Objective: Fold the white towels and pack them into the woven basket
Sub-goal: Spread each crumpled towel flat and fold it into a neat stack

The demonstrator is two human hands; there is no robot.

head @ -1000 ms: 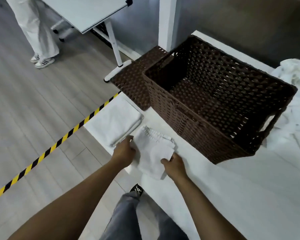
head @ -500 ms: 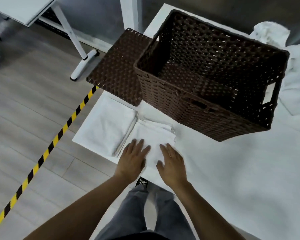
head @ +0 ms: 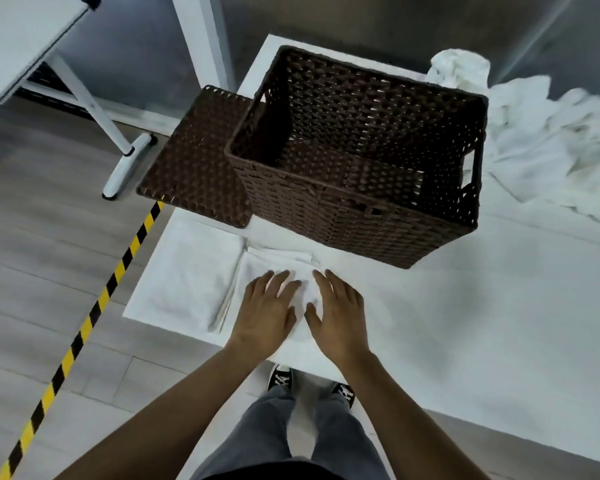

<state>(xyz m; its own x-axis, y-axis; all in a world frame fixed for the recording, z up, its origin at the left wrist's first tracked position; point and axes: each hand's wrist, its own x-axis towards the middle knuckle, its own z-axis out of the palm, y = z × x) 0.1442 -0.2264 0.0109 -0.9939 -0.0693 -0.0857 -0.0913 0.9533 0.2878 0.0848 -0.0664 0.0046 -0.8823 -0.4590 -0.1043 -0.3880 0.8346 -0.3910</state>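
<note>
A small folded white towel (head: 278, 263) lies on the white table (head: 465, 306) near its front left corner. My left hand (head: 265, 311) and my right hand (head: 338, 313) both press flat on it, fingers straight and spread. A second folded white towel (head: 191, 275) lies just to its left, touching it. Behind them stands the dark brown woven basket (head: 343, 216), with nothing visible inside. A heap of unfolded white towels (head: 548, 147) lies at the far right of the table.
The basket's brown woven lid (head: 198, 161) lies flat to the left of the basket, overhanging the table edge. On the floor runs a yellow-and-black tape line (head: 94, 306). A white desk leg (head: 118, 161) stands to the far left.
A second ago my hands pinched the small towel's edges; now they lie flat on top of it. The view has tilted so the basket sits more centred.
</note>
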